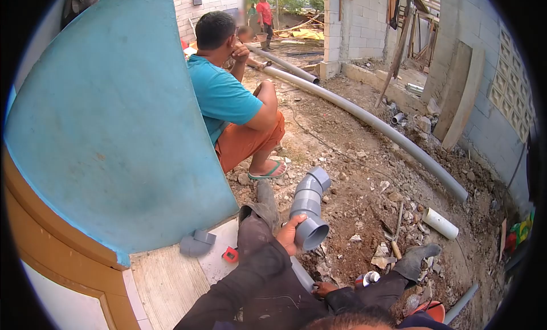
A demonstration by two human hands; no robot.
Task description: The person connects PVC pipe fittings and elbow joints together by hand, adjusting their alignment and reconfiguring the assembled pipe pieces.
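Note:
My left hand (292,234) is wrapped round the lower part of a grey PVC pipe elbow (309,202), whose wide open socket faces me. A grey pipe (302,275) lies between my legs, partly hidden by my trousers. Beside this pipe is my right hand (325,289), its fingers curled; what they hold is too small to make out. Just right of that hand stands a small can with a white top (371,277). A second grey elbow fitting (198,243) rests on the tiled floor to the left, near a red tape measure (230,255).
A person in a turquoise shirt (225,96) squats ahead by the blue wall (119,125). One long grey pipe (376,122) crosses the rubble. A short pale pipe (440,224) and a wooden-handled tool (396,250) lie right. Another person (264,17) stands far back.

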